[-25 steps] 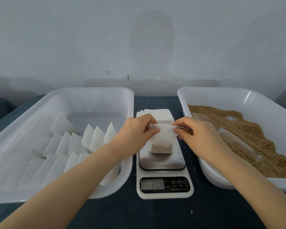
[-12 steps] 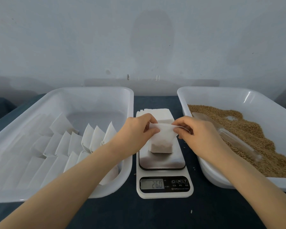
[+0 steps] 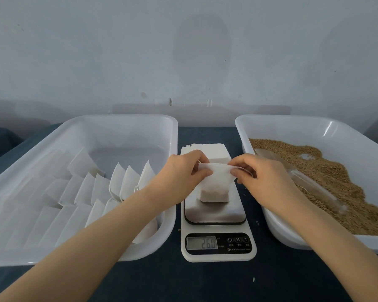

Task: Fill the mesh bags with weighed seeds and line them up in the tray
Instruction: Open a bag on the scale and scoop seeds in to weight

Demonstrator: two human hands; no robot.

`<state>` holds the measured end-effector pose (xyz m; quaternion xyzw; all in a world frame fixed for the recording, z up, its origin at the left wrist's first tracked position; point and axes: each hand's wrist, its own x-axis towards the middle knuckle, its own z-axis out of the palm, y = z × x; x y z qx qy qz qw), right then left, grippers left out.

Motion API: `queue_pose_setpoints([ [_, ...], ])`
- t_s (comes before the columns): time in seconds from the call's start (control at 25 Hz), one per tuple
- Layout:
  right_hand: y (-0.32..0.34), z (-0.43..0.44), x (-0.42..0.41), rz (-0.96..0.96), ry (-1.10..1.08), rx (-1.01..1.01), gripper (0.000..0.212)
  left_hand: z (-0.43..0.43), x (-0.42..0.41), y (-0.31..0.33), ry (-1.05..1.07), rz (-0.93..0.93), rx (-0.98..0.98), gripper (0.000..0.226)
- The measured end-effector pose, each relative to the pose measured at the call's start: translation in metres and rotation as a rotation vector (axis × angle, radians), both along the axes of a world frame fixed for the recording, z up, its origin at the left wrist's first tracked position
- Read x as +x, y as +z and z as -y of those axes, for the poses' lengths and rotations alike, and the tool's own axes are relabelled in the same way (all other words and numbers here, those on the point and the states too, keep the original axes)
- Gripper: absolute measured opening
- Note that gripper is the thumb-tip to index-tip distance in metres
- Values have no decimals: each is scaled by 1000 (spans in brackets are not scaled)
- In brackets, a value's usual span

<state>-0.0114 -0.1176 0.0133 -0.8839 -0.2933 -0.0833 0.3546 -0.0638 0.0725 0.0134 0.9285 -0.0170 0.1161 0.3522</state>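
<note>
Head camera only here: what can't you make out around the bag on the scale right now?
- Head view: seeds inside the mesh bag, hidden by its white fabric.
- Bag mouth, open or closed: covered by left hand and right hand pinching it.
- Bags at the left tray's near corner: behind the left forearm.
- Scale button labels: too small.

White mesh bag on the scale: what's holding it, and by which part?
The small white mesh bag is pinched by its top edge: left hand at the left end, right hand at the right.
</note>
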Motion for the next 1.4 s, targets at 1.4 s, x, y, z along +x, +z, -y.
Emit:
queue_pose_setpoints([
  [1.4, 6, 2, -4, 136, -39, 155, 15, -145, -1, 66, 601, 24, -267, 18],
])
